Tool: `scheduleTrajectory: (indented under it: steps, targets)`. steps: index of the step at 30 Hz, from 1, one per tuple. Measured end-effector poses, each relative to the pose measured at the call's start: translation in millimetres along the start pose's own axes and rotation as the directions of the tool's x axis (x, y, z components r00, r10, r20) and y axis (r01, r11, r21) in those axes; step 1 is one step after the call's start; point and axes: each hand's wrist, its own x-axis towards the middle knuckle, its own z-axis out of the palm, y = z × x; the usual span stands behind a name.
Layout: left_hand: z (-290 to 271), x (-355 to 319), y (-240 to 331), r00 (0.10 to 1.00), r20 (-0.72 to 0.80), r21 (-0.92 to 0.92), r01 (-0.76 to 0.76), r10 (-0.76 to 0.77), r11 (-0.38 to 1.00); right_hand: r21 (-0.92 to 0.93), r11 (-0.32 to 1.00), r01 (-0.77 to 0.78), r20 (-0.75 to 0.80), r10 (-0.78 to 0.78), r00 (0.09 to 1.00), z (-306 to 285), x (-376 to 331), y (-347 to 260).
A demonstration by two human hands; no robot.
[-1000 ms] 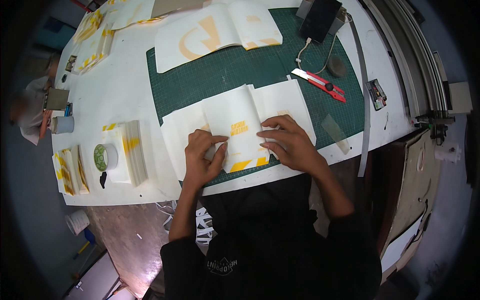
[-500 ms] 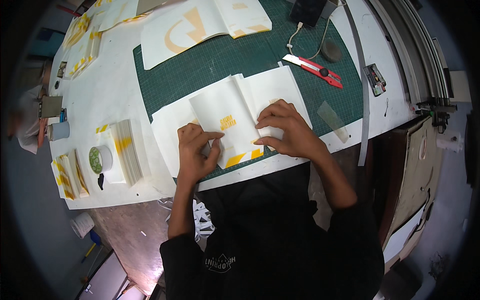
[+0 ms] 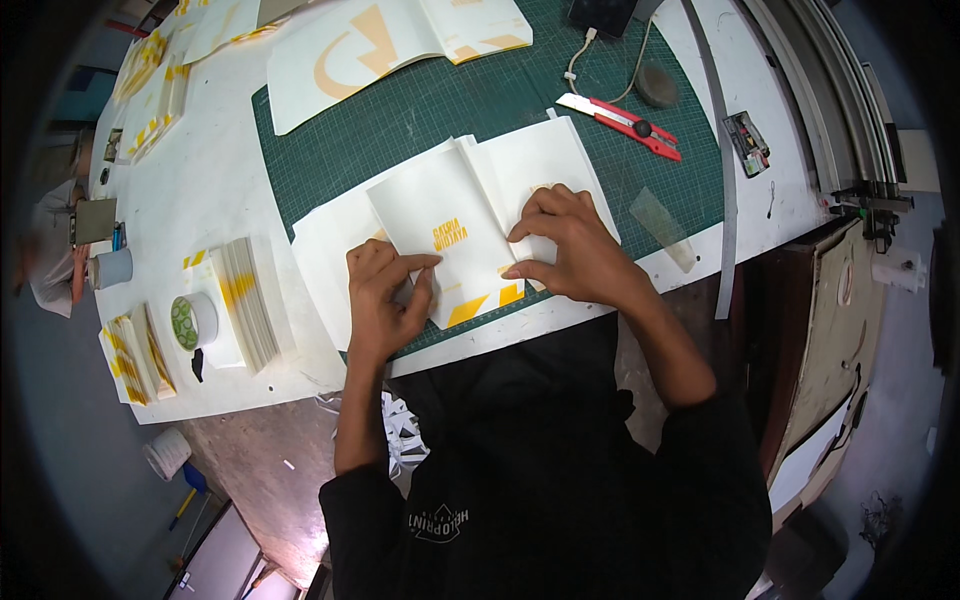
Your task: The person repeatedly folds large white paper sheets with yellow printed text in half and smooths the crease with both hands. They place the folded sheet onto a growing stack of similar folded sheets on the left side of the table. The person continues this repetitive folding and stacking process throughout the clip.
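A white booklet (image 3: 430,200) with yellow print lies over a larger white cover sheet (image 3: 325,250), which spreads out on both sides of it on the green cutting mat (image 3: 340,160). My left hand (image 3: 384,298) is at the booklet's left edge, its forefinger on the page and its thumb tucked lower, the other fingers curled. At the right edge, by the fold, my right hand (image 3: 572,245) grips with thumb and forefinger. Its remaining fingers bend over the sheet's right part. What lies under the fingertips is hidden.
A red utility knife (image 3: 630,127) lies blade out beyond my right hand, near a round dark stone-like piece (image 3: 656,87). Another printed cover (image 3: 370,60) is at the far side. Stacked booklets (image 3: 240,300) and a tape roll (image 3: 194,320) stand left. A person (image 3: 60,245) is at far left.
The view has shifted slightly, so the whole table appears a little further left and up. Both hands keep nearly the same hold on the booklet.
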Motion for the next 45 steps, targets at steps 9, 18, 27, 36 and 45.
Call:
scheduleTrajectory:
  steps: [9,18,27,36,45]
  targets:
    - [0,1,0,1.0,0.003,0.008,-0.008,0.008,1.0,-0.051,0.998,-0.025,0.021,0.026,0.999,-3,-2,-2]
    - [1,0,0,1.0,0.011,0.007,-0.014,0.013,1.0,-0.052,0.997,-0.049,0.085,0.054,0.995,-5,-3,-4]
    - [-20,3,-5,0.97,0.239,-0.02,0.045,-0.039,0.999,-0.139,0.989,-0.052,0.047,0.059,0.997,2,-8,-8]
    - [-24,1,-5,0.95,0.304,0.015,0.065,-0.067,0.998,-0.149,0.989,-0.007,0.033,0.012,0.999,5,-10,-3]
    - [-24,0,-9,0.956,0.292,0.056,0.007,-0.023,0.998,-0.174,0.984,-0.026,0.027,0.032,0.999,5,-11,-7]
